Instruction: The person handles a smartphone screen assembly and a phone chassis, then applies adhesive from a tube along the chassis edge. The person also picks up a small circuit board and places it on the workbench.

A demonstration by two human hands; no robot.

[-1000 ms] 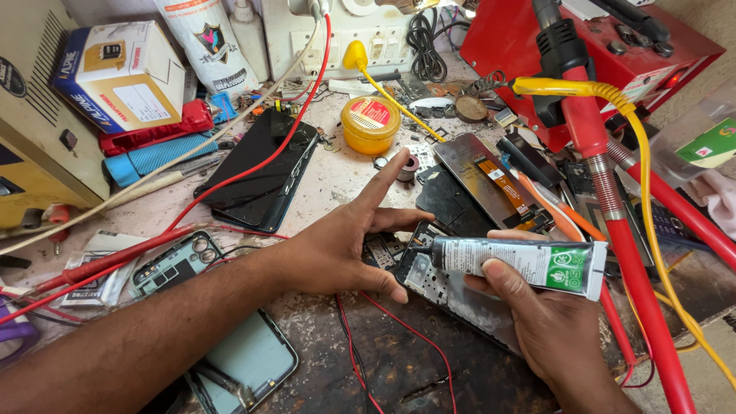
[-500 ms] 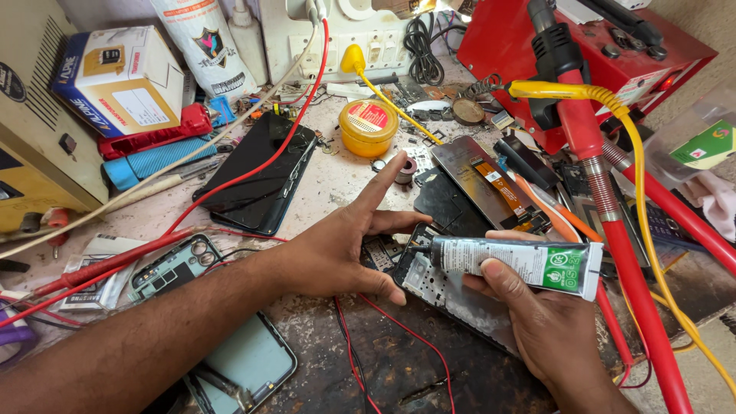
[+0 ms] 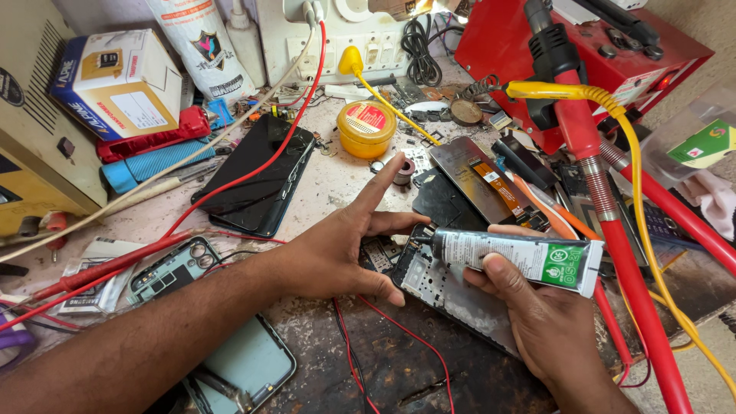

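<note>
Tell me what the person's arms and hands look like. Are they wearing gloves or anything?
No gloves. The left hand and right hand are both bare, and the forearms are bare too, with no sleeves in view. No rings, watch or bracelet show. The fingers have short nails, and fine hair shows along the left forearm.

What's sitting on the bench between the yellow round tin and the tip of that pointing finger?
In the head view, only a small metal ring and tiny loose bits lie between the yellow round tin and the left hand fingertip.
</note>
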